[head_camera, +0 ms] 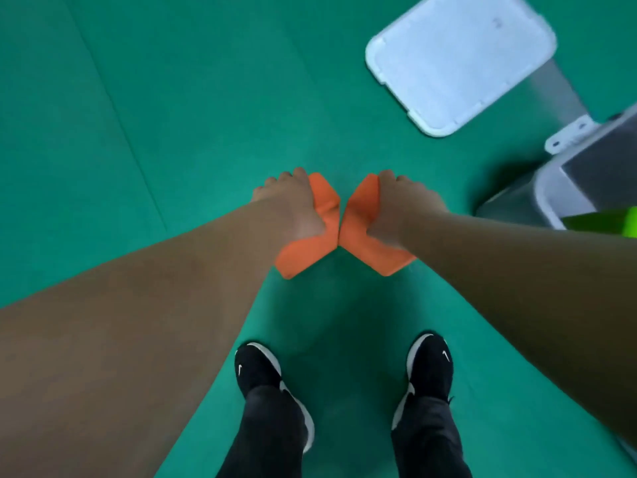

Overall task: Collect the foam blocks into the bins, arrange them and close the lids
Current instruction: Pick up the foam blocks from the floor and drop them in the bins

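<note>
Two orange foam blocks meet edge to edge over the green floor in front of me. My left hand (pixel 291 201) grips the left orange block (pixel 306 250) from above, fingers curled over its far side. My right hand (pixel 401 205) grips the right orange block (pixel 362 232) the same way. At the right edge stands a grey bin (pixel 551 188) with a white rim, open, with a green foam block (pixel 606 220) showing inside it. Its white lid (pixel 458 60) hangs open behind it on hinges.
My two feet in black shoes (pixel 262 370) stand on the green mat floor (pixel 172 115) just below the blocks. The bin and its open lid take up the right side. Seams run across the mat on the left.
</note>
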Demonstrator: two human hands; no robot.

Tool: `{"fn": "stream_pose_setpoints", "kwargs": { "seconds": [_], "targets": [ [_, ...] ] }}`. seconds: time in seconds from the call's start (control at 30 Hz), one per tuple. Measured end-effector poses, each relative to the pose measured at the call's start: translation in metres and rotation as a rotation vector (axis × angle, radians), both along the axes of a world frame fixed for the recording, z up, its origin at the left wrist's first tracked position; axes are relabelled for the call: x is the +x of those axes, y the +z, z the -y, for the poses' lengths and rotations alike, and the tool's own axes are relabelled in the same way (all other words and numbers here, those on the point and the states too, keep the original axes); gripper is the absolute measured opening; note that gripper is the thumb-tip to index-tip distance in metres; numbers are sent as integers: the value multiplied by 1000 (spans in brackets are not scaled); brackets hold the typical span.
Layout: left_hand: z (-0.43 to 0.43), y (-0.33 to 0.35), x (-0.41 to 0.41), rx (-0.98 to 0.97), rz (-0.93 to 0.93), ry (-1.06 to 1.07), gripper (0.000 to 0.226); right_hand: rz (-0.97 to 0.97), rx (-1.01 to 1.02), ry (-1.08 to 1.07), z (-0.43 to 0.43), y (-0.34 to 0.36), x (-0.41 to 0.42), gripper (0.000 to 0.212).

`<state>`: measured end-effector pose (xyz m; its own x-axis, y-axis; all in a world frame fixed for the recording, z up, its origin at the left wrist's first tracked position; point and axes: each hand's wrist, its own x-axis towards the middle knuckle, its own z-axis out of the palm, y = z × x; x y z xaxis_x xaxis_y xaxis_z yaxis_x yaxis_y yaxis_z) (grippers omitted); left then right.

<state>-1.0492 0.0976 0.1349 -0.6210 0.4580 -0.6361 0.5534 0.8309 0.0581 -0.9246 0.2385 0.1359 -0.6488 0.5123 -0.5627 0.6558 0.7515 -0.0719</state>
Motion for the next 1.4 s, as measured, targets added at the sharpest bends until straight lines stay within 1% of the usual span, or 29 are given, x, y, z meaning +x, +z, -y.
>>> {"fn": "stream_pose_setpoints", "kwargs": {
  "seconds": [0.13,0.23,0.33,0.47,0.6,0.73,0.8,0.87,0.9,0.97,1.07,1.13,1.2,1.3,1.4],
  "targets": [
    [-93,20,52,24,-25,-122,80,-42,-58,-209,-85,27,79,70],
    [-165,48,88,127,-38,-203,76,-124,-89,-409,-150,57,139,77],
    [-234,87,123,244,-33,-261,70,-222,-87,-558,-210,94,195,83],
    [-317,147,168,323,-158,-414,70,-287,-126,-719,-275,152,253,86],
    [-388,201,212,403,-203,-453,76,-416,-79,-887,-322,190,303,86],
    [-438,226,256,461,-192,-525,85,-493,70,-965,-350,204,346,84],
    [-452,218,275,472,-158,-542,82,-519,129,-969,-356,200,364,81],
    [-455,198,288,429,-97,-505,79,-498,129,-924,-355,188,380,79],
    [-452,185,293,385,-67,-481,79,-463,97,-898,-353,180,386,77],
    [-439,158,298,299,-25,-462,74,-334,14,-844,-345,163,393,68],
    [-410,122,295,206,56,-501,63,-180,-51,-768,-330,137,390,54],
    [-392,107,287,136,93,-541,50,-143,-78,-747,-320,124,377,42],
    [-377,97,274,91,107,-565,37,-127,-82,-703,-311,116,355,34],
    [-363,94,252,69,117,-585,31,-131,-90,-621,-302,110,316,35],
    [-353,99,229,70,134,-526,30,-123,-173,-569,-295,113,272,35]
  ]
}}
